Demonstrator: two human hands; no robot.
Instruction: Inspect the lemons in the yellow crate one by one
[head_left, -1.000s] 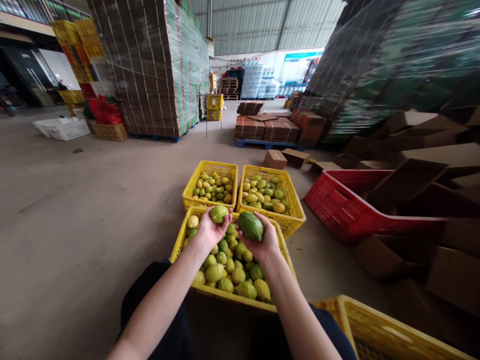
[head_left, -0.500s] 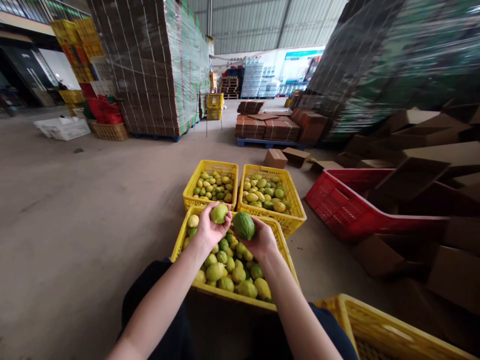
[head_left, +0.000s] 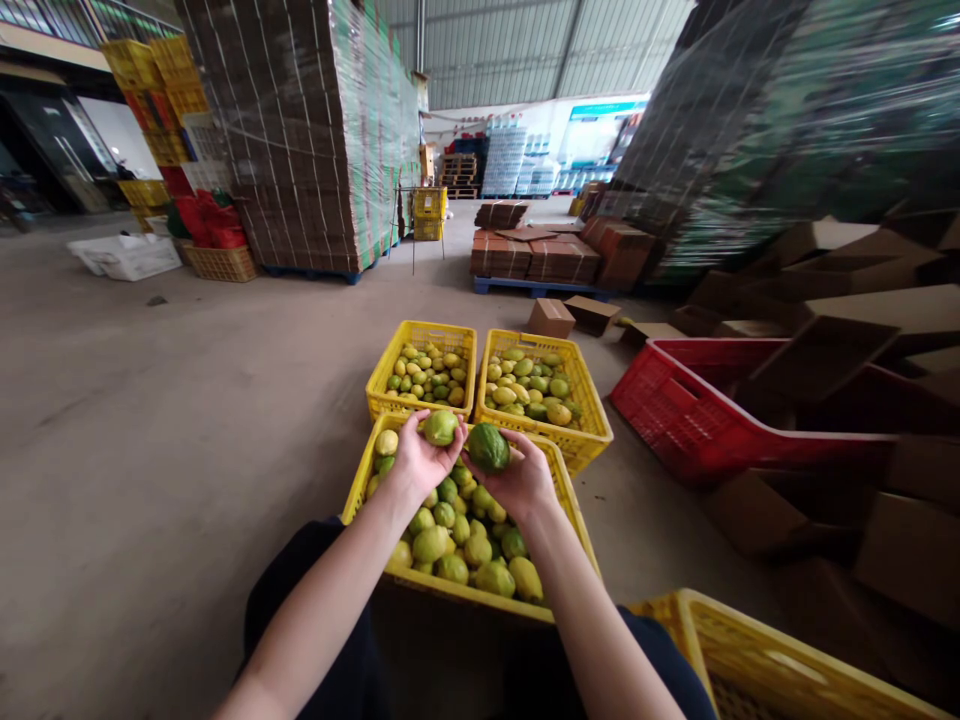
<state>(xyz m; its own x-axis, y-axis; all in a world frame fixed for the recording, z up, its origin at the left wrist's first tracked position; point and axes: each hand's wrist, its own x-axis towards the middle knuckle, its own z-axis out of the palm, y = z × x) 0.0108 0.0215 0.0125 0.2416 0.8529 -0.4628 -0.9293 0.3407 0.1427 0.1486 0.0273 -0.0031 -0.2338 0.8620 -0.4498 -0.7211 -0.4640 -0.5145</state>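
Note:
Above the nearest yellow crate (head_left: 577,520), my left hand (head_left: 421,462) is closed round a yellow-green lemon (head_left: 441,428). Close beside it, my right hand (head_left: 525,482) grips a darker green lemon (head_left: 489,447) with rougher-looking skin. The two fruits are held side by side, a little apart, with the fingertips of both hands near each other. Below them, many loose lemons (head_left: 452,568) in yellow and green fill the crate, partly hidden by my forearms.
Two more yellow crates of lemons, a left one (head_left: 370,385) and a right one (head_left: 600,432), stand just beyond. At right sit a red crate (head_left: 667,425) and cardboard boxes (head_left: 911,535). Another yellow crate (head_left: 686,625) is at bottom right. Wrapped pallet stacks (head_left: 292,150) rise behind.
Both lemons have turned slightly in my fingers. The left one has shifted a touch to the right; my arms and the crates stay in place.

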